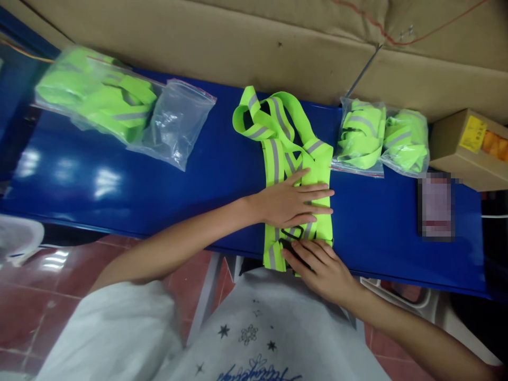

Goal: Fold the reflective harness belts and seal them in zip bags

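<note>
**Neon straps hanging off the near edge**

Blue table [159, 196] runs right across the frame, and we've got open room left of centre and at lower right. Our vest [278, 153] lies folded mid-frame with its lower end spilling over the near edge. That overhang could drag the folds off if pressure eases. Filled bags [359, 137] crowd the upper right, where a loose loop could snag. Left hand [291, 203] lies flat, fingers spread, gripping nothing. Right hand [323, 267] rests its fingers nearly straight by the black buckle [291, 235]. Whether it pinches anything underneath, we can't tell.

The vest [293, 159] is bright green with grey stripes. The tabletop [159, 185] is shiny blue. The box [460, 148] is brown with a yellow label. The shirt [254, 333] is white with dark stars.
</note>
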`<state>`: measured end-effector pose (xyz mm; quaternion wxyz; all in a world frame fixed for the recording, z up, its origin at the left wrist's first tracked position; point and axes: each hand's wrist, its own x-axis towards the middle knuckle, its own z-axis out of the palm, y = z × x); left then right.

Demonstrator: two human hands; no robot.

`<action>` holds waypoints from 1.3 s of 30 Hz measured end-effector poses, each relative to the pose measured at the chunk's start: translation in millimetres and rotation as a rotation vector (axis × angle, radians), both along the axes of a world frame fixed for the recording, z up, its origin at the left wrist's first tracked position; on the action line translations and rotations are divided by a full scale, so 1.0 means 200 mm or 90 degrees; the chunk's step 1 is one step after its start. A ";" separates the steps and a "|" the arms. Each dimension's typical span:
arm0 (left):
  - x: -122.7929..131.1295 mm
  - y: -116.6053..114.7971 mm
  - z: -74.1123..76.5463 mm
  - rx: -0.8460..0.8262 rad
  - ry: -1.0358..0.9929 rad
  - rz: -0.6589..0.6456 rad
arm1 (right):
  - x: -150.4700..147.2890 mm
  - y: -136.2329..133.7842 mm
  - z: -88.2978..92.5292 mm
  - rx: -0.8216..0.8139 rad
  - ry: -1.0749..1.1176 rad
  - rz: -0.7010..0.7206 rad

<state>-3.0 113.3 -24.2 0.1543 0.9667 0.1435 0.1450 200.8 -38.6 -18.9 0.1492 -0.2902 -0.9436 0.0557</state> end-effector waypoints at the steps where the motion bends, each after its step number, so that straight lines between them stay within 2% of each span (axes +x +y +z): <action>1: 0.00 0.00 0.00 0.003 0.004 0.001 | 0.00 0.00 0.00 0.001 0.008 -0.001; 6: 0.00 0.02 0.00 0.047 0.048 0.003 | -0.01 0.03 0.06 -0.025 0.040 0.010; 14: -0.01 0.03 -0.01 0.049 0.032 0.013 | 0.00 0.09 0.14 -0.201 0.141 0.050; 21: -0.01 0.08 0.01 0.053 0.044 0.004 | -0.01 0.22 0.19 -0.336 0.125 0.127; 29: -0.01 0.08 0.01 0.051 0.035 0.011 | -0.04 0.32 0.17 -0.446 0.185 0.070; 32: -0.02 0.08 0.00 0.055 0.025 0.009 | -0.05 0.32 0.16 -0.419 0.180 0.035; 39: -0.02 0.09 0.00 0.042 0.039 0.005 | -0.08 0.32 0.15 -0.242 0.111 -0.035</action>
